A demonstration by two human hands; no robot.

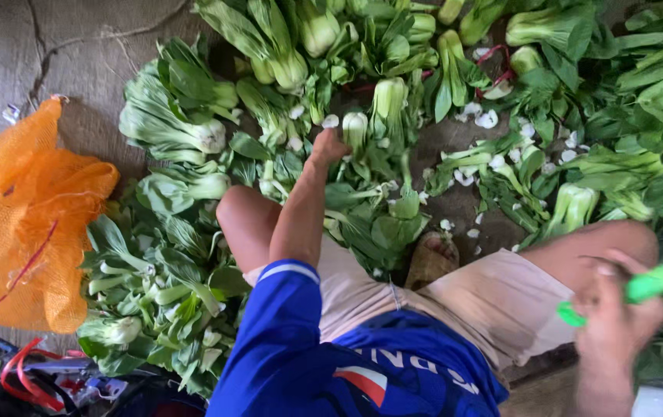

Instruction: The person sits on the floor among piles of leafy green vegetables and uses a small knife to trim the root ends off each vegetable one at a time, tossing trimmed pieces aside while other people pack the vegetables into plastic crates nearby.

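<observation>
Heads of bok choy (192,131) lie spread over the ground in front of me. My left hand (328,146) reaches forward among them, fingers closed around the base of one pale-stemmed head (355,127). My right hand (613,320) rests near my right knee and grips a knife with a green and white handle (656,282); the blade is out of view. I sit low with both knees up, wearing a blue shirt and beige shorts. One foot in a sandal (432,259) rests between the leaves.
An orange mesh sack (26,216) lies at the left on the cracked concrete floor (76,46). Cut white stem pieces (487,118) are scattered among the greens. Red straps and bags (30,374) sit at the lower left.
</observation>
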